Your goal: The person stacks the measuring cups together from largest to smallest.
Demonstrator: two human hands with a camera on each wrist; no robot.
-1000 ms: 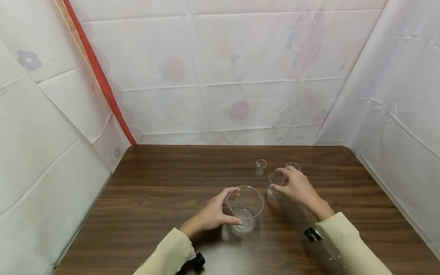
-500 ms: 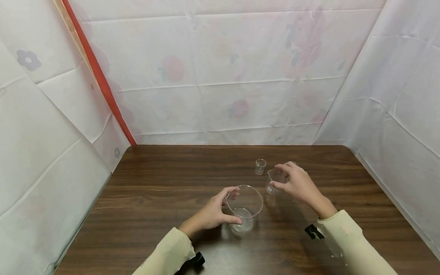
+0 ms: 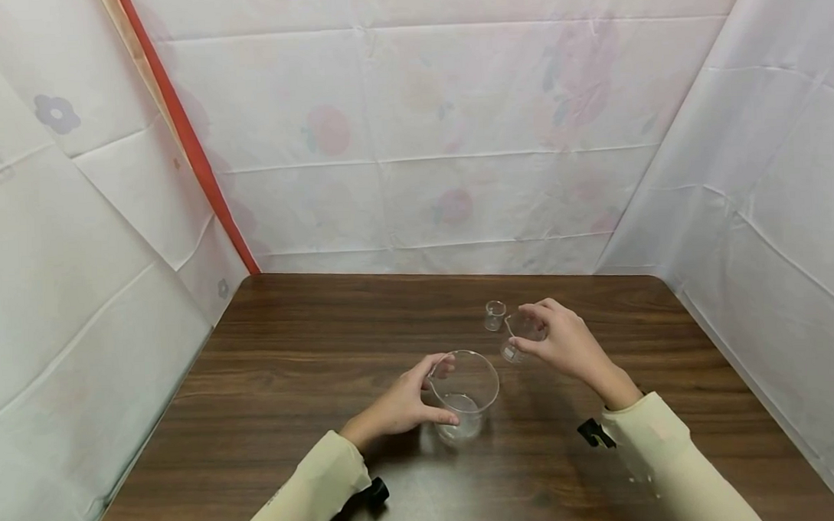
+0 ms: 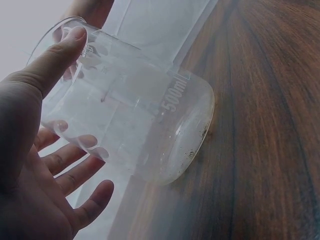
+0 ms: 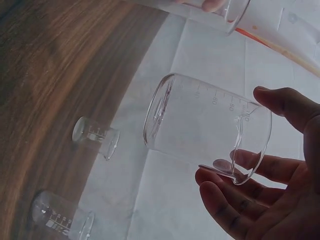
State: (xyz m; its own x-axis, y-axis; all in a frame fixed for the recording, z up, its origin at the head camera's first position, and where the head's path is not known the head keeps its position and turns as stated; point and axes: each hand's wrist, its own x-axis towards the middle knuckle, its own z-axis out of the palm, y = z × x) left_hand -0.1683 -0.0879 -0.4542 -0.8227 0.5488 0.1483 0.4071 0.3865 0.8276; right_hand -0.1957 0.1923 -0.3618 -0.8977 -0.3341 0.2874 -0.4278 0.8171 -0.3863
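The left grip (image 3: 410, 402) had the large beaker (image 3: 467, 416), curled round its side, and the right grip (image 3: 561, 344) pinched the smaller beaker (image 3: 513, 352) near its rim, clear of the counter (image 3: 289, 349), a tiny beaker (image 3: 494, 317) standing left of that grip!

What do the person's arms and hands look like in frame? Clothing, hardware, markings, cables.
Left hand and right hand: bare, no gloves. Left sleeve and right sleeve: long, pale cream-yellow. Small black fitting by each cuff: left fitting, right fitting. Left sleeve has a tiny dark marking, unreadable. No cables visible.
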